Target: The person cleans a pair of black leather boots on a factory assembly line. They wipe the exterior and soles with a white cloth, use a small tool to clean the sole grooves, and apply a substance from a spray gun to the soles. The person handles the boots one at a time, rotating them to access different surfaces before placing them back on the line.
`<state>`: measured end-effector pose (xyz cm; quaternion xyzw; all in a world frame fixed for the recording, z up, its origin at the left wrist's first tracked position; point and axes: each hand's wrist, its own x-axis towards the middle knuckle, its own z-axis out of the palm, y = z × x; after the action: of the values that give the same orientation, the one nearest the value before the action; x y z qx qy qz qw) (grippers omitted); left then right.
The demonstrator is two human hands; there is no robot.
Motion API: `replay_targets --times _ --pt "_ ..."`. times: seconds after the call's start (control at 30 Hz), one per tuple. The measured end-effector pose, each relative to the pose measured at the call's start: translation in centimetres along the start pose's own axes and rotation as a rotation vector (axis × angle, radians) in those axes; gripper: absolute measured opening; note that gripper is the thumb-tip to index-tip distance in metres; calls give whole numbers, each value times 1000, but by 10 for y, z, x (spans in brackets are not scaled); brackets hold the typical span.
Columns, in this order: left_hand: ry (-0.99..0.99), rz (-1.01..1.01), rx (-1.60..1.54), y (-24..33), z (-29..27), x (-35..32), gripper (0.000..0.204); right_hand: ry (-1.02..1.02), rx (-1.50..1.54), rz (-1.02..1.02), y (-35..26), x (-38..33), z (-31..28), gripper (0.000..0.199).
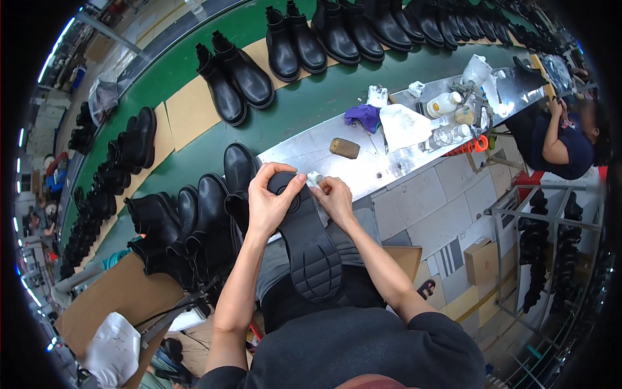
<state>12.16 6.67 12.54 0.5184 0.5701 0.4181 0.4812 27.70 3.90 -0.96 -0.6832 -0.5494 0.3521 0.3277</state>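
Note:
A black boot [312, 249] lies over my lap with its treaded sole turned up toward me. My left hand [272, 198] is closed round the heel end, thumb pressed on the sole. On the boot's right edge, near the heel, my right hand [334, 200] pinches a small white wad [315, 177] that looks like cloth. The fingertips of both hands are close together there. The boot's upper is mostly hidden beneath the sole.
A metal-topped bench [285, 150] ahead carries a brown block [345, 148], a purple cloth [364, 118], a white cloth [404, 126] and several bottles [444, 104]. Boots line the green conveyor [188, 139], and more stand at my left. Another person [558, 139] works at far right beside a metal rack [549, 223].

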Motion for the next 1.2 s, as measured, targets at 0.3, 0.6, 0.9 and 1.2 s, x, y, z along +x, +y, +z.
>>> replay_targets --times 0.3,0.6,0.9,1.2 --pt "-10 6 80 9 7 -2 21 42 879 517 40 0 -78 16" --pt "-99 -55 16 17 27 1 19 853 299 256 116 -24 -178 29" --pt "-117 -42 65 24 39 3 21 728 370 226 97 29 -303 21" --pt "-92 -38 76 27 40 2 22 823 -435 -108 118 118 -294 39"
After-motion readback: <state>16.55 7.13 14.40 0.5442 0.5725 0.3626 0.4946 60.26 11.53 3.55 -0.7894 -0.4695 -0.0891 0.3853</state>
